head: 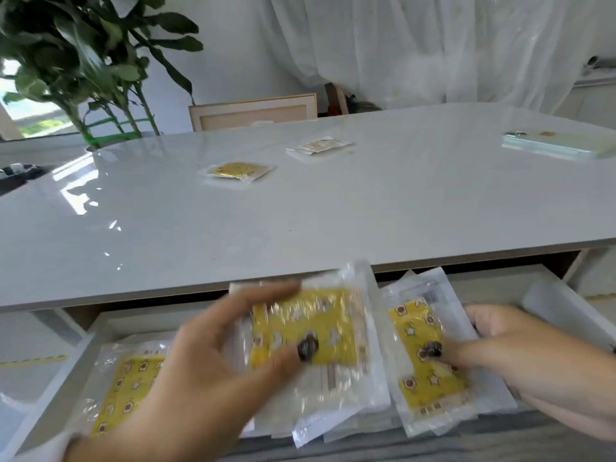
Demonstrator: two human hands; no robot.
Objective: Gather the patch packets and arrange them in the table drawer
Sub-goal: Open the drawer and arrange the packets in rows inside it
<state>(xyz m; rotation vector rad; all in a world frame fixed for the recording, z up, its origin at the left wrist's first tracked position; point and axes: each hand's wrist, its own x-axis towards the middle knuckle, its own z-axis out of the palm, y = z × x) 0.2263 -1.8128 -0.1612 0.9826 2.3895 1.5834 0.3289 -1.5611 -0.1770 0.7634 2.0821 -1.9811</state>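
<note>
A packet (305, 331) is pinched by the left hand (200, 371) over the drawer (483, 281). Another packet (428, 358) is pressed by the right hand (526, 361); its grip cannot be told. Two packets (238, 170) lie on the counter (366, 201).

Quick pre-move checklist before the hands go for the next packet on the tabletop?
1. Drawer open: ok.
2. Left hand free: not ok, it grips the middle packet.
3. Right hand free: not ok, it rests on the right packet.
4. Packets in the drawer tidy: not ok, they overlap and sit askew.
5. Packets left on the table: the yellow packet and the pale packet are not yet gathered.
6. Path to them clear: ok.
</note>
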